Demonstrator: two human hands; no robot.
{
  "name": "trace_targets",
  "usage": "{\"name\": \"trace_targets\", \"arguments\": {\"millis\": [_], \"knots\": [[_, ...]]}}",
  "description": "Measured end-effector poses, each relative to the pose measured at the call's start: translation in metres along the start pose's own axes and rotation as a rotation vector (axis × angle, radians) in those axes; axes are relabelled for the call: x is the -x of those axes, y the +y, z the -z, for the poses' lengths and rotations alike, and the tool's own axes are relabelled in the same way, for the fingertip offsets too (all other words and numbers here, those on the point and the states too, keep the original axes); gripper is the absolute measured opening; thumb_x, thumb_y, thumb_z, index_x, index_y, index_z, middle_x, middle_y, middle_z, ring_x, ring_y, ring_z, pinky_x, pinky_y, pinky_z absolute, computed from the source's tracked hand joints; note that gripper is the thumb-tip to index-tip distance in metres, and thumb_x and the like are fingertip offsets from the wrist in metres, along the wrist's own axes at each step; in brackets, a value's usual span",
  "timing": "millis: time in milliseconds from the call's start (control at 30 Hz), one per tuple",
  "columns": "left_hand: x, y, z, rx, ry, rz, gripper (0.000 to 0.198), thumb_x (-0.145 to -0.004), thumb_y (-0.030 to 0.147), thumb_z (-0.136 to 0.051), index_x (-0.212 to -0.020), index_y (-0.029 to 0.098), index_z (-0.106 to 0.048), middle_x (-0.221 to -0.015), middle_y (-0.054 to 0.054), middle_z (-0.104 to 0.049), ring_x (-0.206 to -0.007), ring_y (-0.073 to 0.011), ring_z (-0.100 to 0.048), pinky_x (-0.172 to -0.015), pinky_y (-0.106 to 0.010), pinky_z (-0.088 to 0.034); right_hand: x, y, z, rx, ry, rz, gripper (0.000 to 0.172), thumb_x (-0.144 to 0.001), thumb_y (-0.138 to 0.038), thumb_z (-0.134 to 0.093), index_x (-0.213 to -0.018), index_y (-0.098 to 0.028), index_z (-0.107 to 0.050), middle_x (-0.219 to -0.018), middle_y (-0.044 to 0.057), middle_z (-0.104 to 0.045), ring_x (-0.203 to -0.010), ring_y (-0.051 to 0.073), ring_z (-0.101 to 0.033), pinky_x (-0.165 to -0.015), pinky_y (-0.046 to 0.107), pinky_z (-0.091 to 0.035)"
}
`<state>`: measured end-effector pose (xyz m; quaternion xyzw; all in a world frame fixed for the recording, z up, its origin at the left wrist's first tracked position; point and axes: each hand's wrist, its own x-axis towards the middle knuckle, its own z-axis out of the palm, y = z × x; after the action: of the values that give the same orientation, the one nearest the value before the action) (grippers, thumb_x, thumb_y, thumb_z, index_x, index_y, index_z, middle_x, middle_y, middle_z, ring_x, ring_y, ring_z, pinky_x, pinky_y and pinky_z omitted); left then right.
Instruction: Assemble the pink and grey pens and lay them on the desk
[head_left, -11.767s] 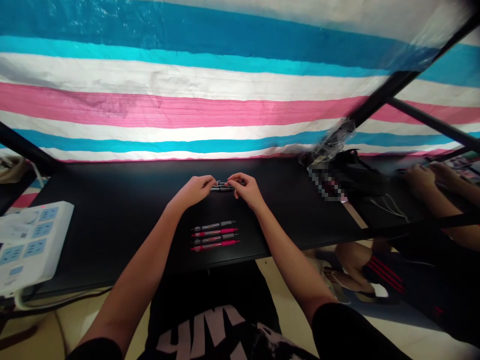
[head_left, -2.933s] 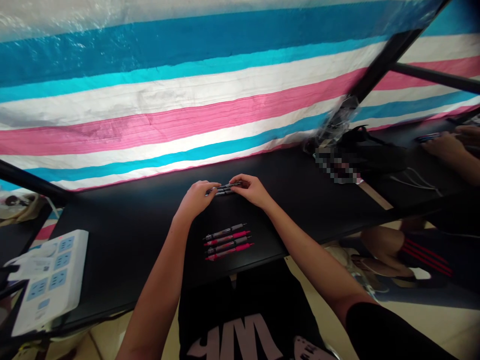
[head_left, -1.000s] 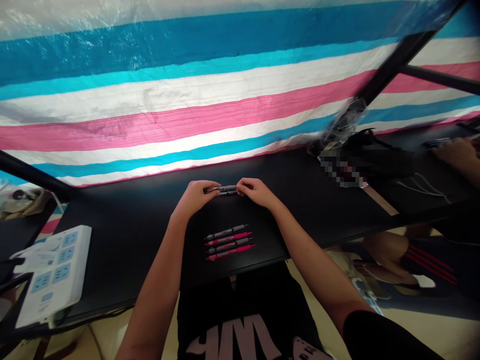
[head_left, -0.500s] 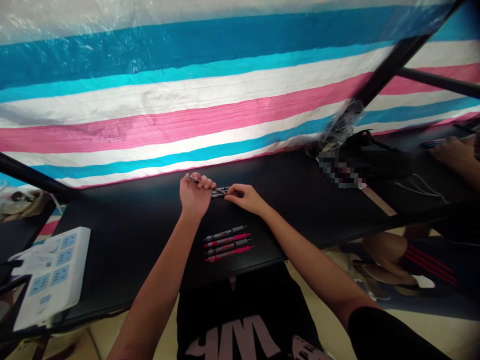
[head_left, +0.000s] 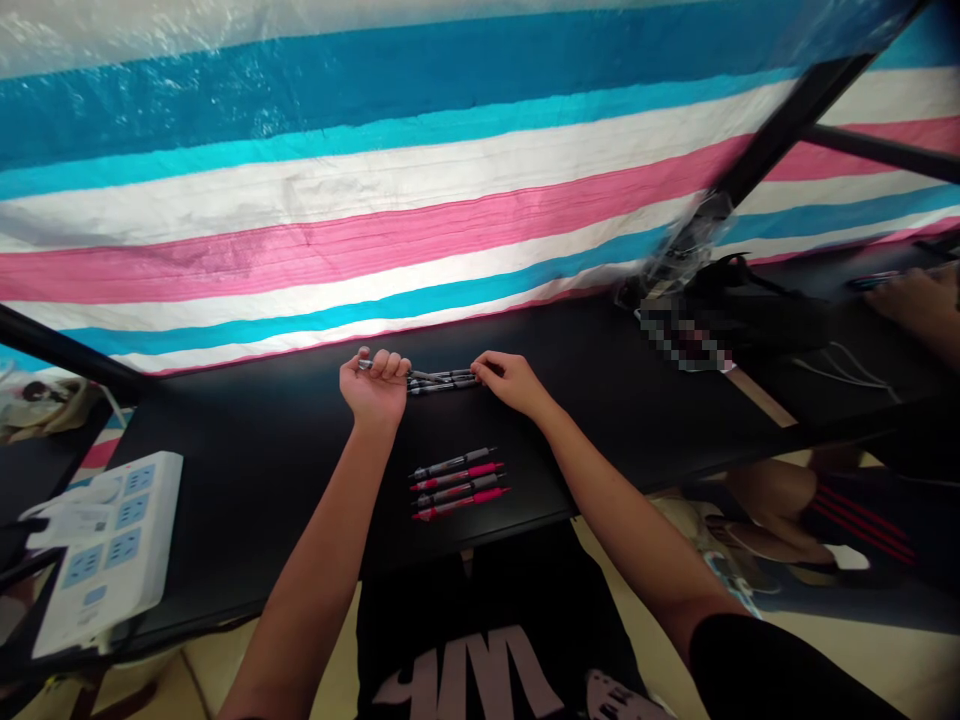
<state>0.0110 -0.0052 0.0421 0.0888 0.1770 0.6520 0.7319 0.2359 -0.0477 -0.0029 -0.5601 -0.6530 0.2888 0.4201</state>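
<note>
My left hand is curled palm up around a grey pen, whose one end shows by the thumb. The pen slants out past the fingers over several dark grey pens, which lie side by side on the black table. At the right ends of those pens, my right hand pinches with thumb and forefinger; its fingertips partly hide what they grip. Closer to my body lies a separate row of pens, grey ones alternating with red ones.
A white power strip with plugged-in adapters sits at the left edge. To the right are a black bag, a wooden strip and a white cable. A striped sheet hangs behind. Another person's hand is at far right.
My hands have moved apart, the left one leftward with its pen and the right one rightward. More of the grey pens between them now shows. The near row of pens stays put.
</note>
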Motion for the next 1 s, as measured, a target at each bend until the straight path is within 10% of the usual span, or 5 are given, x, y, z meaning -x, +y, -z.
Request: {"name": "trace_targets", "arguments": {"millis": [567,1000], "knots": [[0.005,-0.016,0.001,-0.005,0.003,0.037,0.029,-0.099,0.029,-0.032,-0.075,0.020,-0.044,-0.055,0.006,-0.025,-0.047,-0.0118,-0.030,-0.054,-0.029,-0.032,0.006,-0.006,-0.021,-0.150,-0.132,0.068,0.028,-0.098,-0.041,-0.054,-0.095,-0.019,-0.071,-0.077,0.003,-0.070,-0.067,0.016,-0.062,-0.070,0.029,-0.050],[0.004,-0.010,-0.002,-0.055,0.063,0.000,0.025,-0.101,0.027,-0.034,-0.078,0.021,-0.043,-0.057,0.005,-0.027,-0.049,-0.0128,-0.032,-0.056,-0.028,-0.034,0.000,-0.002,-0.007,-0.024,0.043,0.020,0.027,-0.096,-0.039,-0.054,-0.086,-0.020,-0.071,-0.073,0.003,-0.071,-0.068,0.018,-0.064,-0.069,0.030,-0.048]]}}
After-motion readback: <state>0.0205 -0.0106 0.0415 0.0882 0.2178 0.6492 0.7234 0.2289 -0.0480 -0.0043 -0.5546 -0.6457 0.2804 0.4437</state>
